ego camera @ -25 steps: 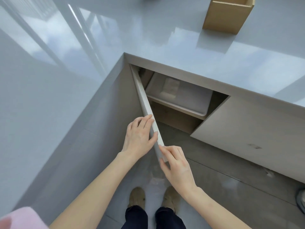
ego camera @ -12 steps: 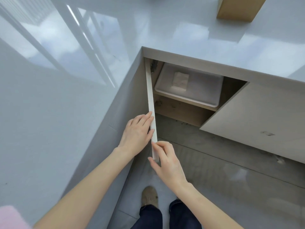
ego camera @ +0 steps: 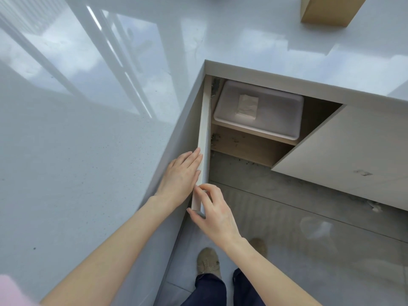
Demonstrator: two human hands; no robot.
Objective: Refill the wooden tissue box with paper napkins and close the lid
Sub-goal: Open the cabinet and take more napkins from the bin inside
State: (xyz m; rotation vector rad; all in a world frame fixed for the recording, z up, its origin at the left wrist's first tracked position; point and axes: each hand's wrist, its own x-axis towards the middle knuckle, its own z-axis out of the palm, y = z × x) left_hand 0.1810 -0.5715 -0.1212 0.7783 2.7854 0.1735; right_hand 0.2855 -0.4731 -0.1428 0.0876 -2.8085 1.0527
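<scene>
While a cabinet door (ego camera: 204,138) stands swung out edge-on beneath a glossy grey surface (ego camera: 92,133), a person's two bare hands meet on it. The left hand (ego camera: 180,176) lies flat against the door's outer face, fingers straight and pressed together, fingertips reaching its upper edge. The right hand (ego camera: 213,214) pinches the door's near end, thumb on the outer side and curled fingers wrapped round the inner side. Inside the opened cabinet, a pale lidded plastic bin (ego camera: 258,111) sits on a wooden shelf (ego camera: 254,134), and a small folded stack of paper napkins (ego camera: 247,106) lies on the bin's lid, toward its left half. The neighbouring door (ego camera: 344,155) to the right stands partly open, angled outward and covering part of the shelf. The wooden tissue box (ego camera: 329,11) stands on the surface at the upper right, well apart from both hands and cut off by the frame's top edge, so whether its lid is on cannot be told. Below, dark trousers (ego camera: 212,290) and tan shoes (ego camera: 208,262) stand on a grey tiled floor (ego camera: 309,228).
</scene>
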